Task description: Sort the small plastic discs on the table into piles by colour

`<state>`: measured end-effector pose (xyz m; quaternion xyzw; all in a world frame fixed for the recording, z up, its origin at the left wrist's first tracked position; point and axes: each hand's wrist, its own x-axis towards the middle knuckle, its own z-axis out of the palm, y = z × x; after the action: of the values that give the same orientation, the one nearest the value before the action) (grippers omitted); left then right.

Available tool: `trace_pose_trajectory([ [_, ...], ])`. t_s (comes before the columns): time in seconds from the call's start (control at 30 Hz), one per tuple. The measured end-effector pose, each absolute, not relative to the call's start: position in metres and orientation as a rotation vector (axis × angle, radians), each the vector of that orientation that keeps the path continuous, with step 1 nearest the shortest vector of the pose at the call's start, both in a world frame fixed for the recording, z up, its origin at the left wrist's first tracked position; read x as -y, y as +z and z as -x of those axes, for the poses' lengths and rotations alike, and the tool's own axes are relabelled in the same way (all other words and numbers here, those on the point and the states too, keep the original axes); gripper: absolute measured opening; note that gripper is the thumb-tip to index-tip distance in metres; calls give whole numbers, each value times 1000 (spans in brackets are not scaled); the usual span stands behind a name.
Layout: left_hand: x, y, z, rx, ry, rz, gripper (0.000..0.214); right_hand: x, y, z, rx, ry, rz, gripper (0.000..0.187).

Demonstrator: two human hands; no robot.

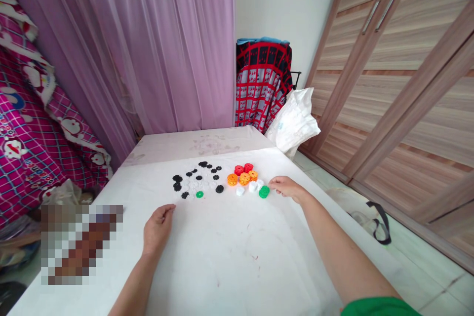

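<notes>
My left hand hovers or rests near the table's left side, its fingers curled and thumb against the index finger; anything between them is too small to see. Before it lies a spread of white lacy discs with black discs around and among them, and one green disc at the near edge. My right hand has its fingertips pinched together right beside a green stack of discs. Close by stand white discs, orange discs and red discs.
A white cloth covers the table. A blurred-out patch lies at its left. Beyond the far right corner stands a white sack by a red checked cloth. Purple curtains hang behind; a wooden wardrobe is at right.
</notes>
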<state>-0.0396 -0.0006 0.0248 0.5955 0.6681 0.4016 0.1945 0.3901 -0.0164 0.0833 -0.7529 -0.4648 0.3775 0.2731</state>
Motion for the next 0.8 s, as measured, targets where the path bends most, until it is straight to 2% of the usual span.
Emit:
trace_pose_trajectory([
  [0.23, 0, 22, 41, -1862, 1134, -1684, 30, 30, 80, -395, 1414, 1019, 2127, 5],
  [0.6, -1, 19, 40, -1847, 1160, -1691, 30, 21, 86, -378, 1679, 1038, 2224, 11],
  [0.8, -2, 14, 41, -1817, 1181, -1672, 29, 34, 107, -377, 1787, 1019, 2265, 13],
])
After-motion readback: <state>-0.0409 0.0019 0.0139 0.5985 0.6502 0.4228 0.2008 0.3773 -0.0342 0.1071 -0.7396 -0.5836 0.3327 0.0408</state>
